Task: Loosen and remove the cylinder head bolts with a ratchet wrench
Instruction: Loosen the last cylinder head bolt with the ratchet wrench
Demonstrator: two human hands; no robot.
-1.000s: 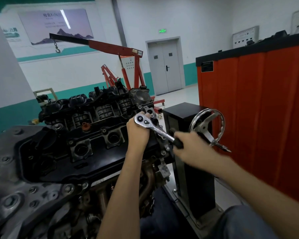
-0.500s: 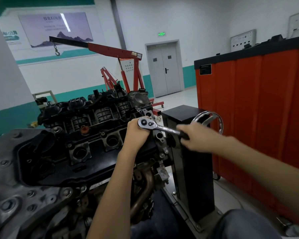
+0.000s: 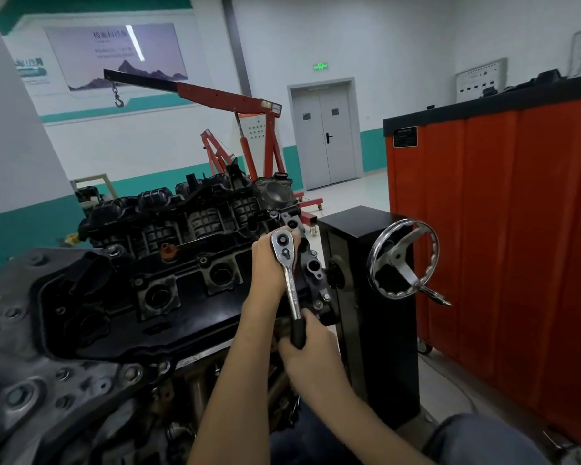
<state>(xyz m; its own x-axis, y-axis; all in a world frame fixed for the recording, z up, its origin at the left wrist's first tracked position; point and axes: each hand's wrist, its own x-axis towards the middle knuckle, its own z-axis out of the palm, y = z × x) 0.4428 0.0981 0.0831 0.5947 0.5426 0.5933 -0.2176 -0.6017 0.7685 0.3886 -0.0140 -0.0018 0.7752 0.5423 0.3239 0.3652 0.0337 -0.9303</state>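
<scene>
Ratchet wrench [image 3: 291,283] sits over a bolt hidden from view at the 3 o'clock end of the cylinder head [image 3: 195,297], with its handle running from 12 toward 6 o'clock. Left grip [image 3: 265,266] curls around the wrench's head. Right grip [image 3: 312,350], clamped on the black handle at 6 o'clock, likely drives the swing.

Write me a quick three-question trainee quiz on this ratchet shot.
1. Fill in: the left hand holds the ratchet wrench at its ____, on top of the engine.
2. Which hand grips the wrench's black handle? A. left hand B. right hand C. neither
3. True or false: a hand is turning the handwheel.

Key: 1. head; 2. B; 3. false, since both hands are on the wrench and the handwheel stands untouched.
</scene>
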